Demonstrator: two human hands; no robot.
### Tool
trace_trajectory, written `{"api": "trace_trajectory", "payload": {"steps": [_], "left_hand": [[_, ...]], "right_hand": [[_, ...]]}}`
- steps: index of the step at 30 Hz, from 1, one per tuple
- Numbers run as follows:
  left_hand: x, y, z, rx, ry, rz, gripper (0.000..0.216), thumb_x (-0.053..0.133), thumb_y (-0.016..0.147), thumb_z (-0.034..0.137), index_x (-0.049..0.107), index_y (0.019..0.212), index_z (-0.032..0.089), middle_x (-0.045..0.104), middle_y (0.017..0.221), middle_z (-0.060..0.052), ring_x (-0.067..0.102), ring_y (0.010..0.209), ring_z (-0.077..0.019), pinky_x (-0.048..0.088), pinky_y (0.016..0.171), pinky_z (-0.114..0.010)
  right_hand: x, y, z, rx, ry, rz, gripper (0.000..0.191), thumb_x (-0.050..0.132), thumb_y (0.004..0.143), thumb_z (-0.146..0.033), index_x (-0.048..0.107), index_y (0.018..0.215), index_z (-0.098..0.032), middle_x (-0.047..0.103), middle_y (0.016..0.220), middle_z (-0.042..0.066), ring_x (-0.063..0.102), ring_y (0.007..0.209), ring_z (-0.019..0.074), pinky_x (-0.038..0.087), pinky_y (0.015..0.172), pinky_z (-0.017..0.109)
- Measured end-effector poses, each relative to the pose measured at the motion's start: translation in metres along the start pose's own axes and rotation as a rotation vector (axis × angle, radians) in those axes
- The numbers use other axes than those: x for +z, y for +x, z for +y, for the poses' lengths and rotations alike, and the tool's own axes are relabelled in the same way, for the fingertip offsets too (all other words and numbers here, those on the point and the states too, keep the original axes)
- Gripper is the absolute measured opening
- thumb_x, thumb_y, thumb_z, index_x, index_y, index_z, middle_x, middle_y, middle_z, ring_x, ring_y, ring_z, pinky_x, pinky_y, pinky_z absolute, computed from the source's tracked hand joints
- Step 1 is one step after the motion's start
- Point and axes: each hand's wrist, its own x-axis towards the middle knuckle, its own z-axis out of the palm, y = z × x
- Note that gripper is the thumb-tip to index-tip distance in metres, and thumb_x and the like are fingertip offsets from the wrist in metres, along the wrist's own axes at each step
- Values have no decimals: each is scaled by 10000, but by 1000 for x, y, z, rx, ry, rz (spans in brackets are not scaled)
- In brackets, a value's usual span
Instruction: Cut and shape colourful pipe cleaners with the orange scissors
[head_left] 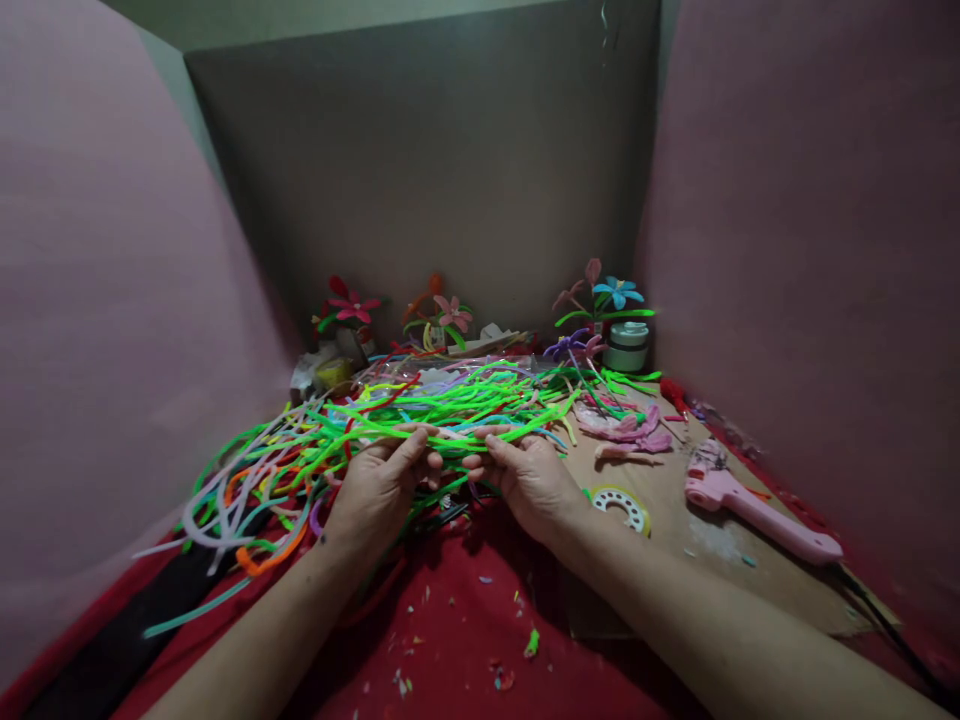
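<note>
Between my two hands stretches a bright green pipe cleaner (455,446), held roughly level. My left hand (391,482) pinches it with thumb and fingers. My right hand (527,478) grips the same stem a short way to the right, thumb on top. Just behind the fingers lies a wide heap of pipe cleaners (465,400), mostly green, with white, orange, red and blue ones mixed in. The held stem overlaps the heap, so its ends are hard to tell apart.
A pink glue gun (765,515) with a black cord lies on a cardboard sheet (675,560) at right, near a tape roll (637,512). Pipe cleaner flowers (618,292) and a lidded jar (626,347) stand at the back. Scraps litter the red cloth (450,640).
</note>
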Motion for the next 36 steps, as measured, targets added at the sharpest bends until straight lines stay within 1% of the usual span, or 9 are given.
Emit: {"api": "trace_trajectory", "payload": {"steps": [4,8,13,16,19,23,28,32,36], "left_hand": [[0,1,-1,-52,-109,-59,233,716,649,245,654,817,96,637,625,-45,579,546,-121,468,530,-220],[1,-2,0,-36,-94,-76,213,692,671,202,637,857,113,638,650,-36,584,571,-118,481,584,-235],[4,-6,-3,-82,-28,-163,199,622,751,283,617,895,147,587,601,3,529,516,-103,405,456,-197],[6,-8,-5,-88,-12,-215,164,610,757,283,612,870,163,592,637,3,551,573,-114,420,497,-205],[9,-11,-3,-54,1,-177,140,623,735,259,613,843,171,596,629,3,546,566,-109,432,553,-216],[12,-14,3,-9,22,-119,129,650,679,193,626,804,174,578,573,-1,517,520,-113,416,524,-221],[10,-14,2,-30,15,-109,125,608,692,177,631,815,175,569,556,11,506,499,-102,404,509,-210],[6,-12,-2,-18,-42,-73,122,624,681,156,634,800,181,567,578,14,511,520,-95,401,493,-194],[8,-13,-1,11,-143,-86,130,632,659,139,624,785,171,555,564,13,515,530,-95,418,500,-193]], "right_hand": [[1,-2,-2,4,-12,3,222,736,605,-187,613,769,-102,638,616,19,629,553,124,503,519,202],[3,-3,-3,10,-8,-14,225,737,606,-188,605,771,-112,635,606,15,622,544,124,495,510,211],[4,-4,-2,15,-41,-24,214,727,608,-171,610,780,-123,646,623,10,621,538,122,472,489,205],[5,-5,-3,22,-50,-50,191,712,622,-172,617,781,-125,651,624,9,609,511,113,468,484,206],[5,-6,-3,38,-16,-58,187,708,636,-187,619,788,-122,649,609,12,596,495,111,472,488,216],[4,-6,-4,82,57,-38,194,717,626,-166,618,789,-130,656,616,8,564,465,91,460,471,204],[2,-5,-5,120,90,-6,202,707,629,-158,631,813,-123,682,664,25,557,469,84,452,467,196],[0,-1,-7,115,109,59,186,700,643,-171,647,812,-114,686,649,29,558,455,83,451,460,195],[-1,1,-9,114,132,85,156,706,642,-156,654,782,-110,679,626,27,560,455,80,450,466,187]]}}
